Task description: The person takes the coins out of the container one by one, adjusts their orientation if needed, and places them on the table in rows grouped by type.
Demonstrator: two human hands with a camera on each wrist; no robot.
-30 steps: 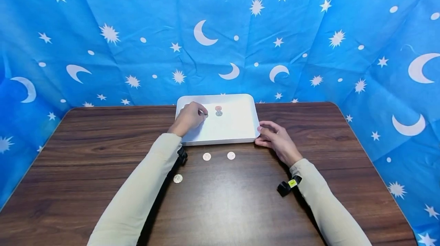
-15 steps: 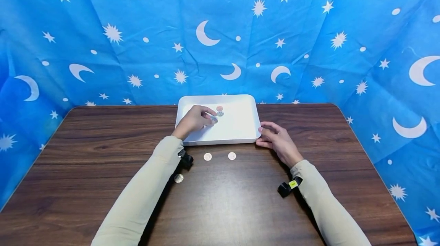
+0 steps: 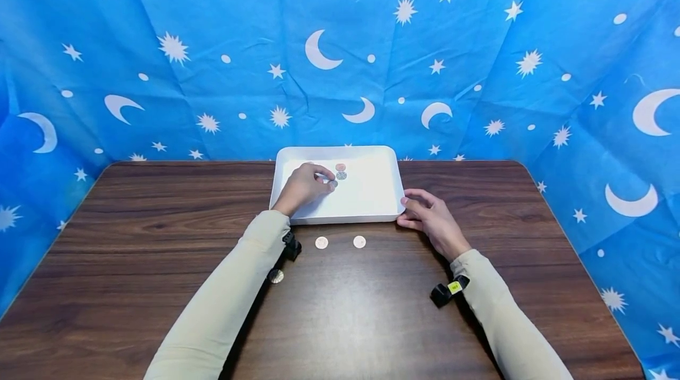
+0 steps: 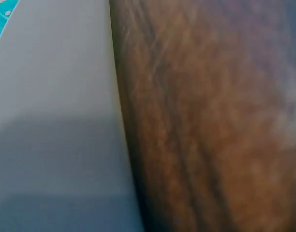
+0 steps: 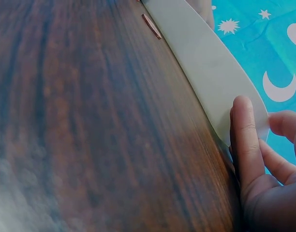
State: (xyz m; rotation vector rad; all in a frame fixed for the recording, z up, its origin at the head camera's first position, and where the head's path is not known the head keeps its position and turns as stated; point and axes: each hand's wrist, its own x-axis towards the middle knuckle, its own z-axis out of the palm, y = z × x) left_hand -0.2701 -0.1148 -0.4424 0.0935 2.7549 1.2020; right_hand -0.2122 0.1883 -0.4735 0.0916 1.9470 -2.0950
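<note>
Currently the left hand (image 3: 306,184) pinches a partly hidden, round silvery coin (image 3: 333,184) inside a shallow white rectangular tray (image 3: 366,200), near a round copper-coloured coin (image 3: 340,167) and a second silvery coin (image 3: 342,176). The right hand (image 3: 432,219) grips the tray's near right corner; at near left, a beige sleeve (image 3: 228,291) partly covers a pale metal coin (image 3: 277,277).

a person's left hand (image 3: 308,184) reaches over a white tray (image 3: 366,197) and pinches a silver coin (image 3: 333,184) between thumb and finger, just beside another silver coin (image 3: 342,175) and a copper coin (image 3: 340,167), while the right hand (image 3: 432,218) touches the tray's near right corner. two coins (image 3: 321,242) lie apart on the brown table (image 3: 372,321) in front of the tray, and a third coin (image 3: 276,277) shows beside the left sleeve (image 3: 223,291); behind hangs a blue cloth (image 3: 239,26) with white moons and stars.
</note>
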